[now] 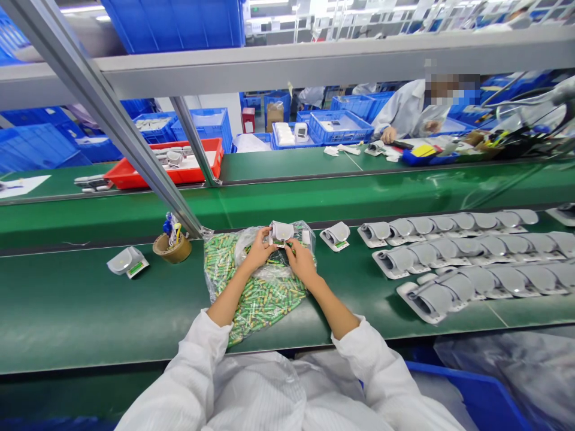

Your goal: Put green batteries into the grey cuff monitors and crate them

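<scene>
Holding device [281, 232] w/ both hands, battery bag [258, 287] under

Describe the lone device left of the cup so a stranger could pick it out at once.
On the near green belt, find the bag of green batteries at its middle. Left of it stands a brown cup, and the device lies just left of that. It lies alone, with a green label, away from the held device and the rows at right.
</scene>
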The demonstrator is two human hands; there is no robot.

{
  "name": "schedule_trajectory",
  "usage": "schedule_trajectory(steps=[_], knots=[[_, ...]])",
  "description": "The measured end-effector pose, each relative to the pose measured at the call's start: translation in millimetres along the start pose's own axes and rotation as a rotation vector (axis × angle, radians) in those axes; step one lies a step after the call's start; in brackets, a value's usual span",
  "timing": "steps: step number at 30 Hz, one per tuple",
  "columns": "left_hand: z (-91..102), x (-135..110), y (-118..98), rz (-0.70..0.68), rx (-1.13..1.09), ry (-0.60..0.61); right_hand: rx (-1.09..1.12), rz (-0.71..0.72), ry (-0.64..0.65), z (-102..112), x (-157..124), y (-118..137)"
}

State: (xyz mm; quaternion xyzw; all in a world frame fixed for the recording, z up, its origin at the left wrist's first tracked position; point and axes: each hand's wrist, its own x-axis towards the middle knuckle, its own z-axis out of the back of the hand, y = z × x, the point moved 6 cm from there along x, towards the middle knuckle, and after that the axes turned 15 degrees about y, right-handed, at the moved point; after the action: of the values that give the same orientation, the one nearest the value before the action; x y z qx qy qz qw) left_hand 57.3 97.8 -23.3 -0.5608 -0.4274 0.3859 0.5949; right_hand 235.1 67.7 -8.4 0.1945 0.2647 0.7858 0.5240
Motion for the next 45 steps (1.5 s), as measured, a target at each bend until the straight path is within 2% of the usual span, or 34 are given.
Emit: schedule_trajectory(steps=[3, 11, 18, 26, 34, 45], knots=[[0.5, 0, -1, -0.008, 0.012, 0.007, -0.028, 0.043, 0.005, 1, 0, 5], [-6.1, -2, -13, -0.081, 0.043, 0.061, -0.149, -0.024, 0.151, -3, -2, 13], [-8.0, -3, -11, -0.029, 0.041, 0.028, -0.015, 0.015, 0.072, -1, -2, 10], [-11.3, -2, -12, -0.006, -0.013, 0.059, 0.123, 0.066, 0.001, 1, -1, 8], [-13.4, -5, -8, 0.088, -0.114, 0.086, 0.233, 0.091, -0.05, 6, -3, 8], [-13.1, -4, -13, 0.072, -0.269, 0.011, 0.216, 0.127, -0.125, 9, -6, 7]])
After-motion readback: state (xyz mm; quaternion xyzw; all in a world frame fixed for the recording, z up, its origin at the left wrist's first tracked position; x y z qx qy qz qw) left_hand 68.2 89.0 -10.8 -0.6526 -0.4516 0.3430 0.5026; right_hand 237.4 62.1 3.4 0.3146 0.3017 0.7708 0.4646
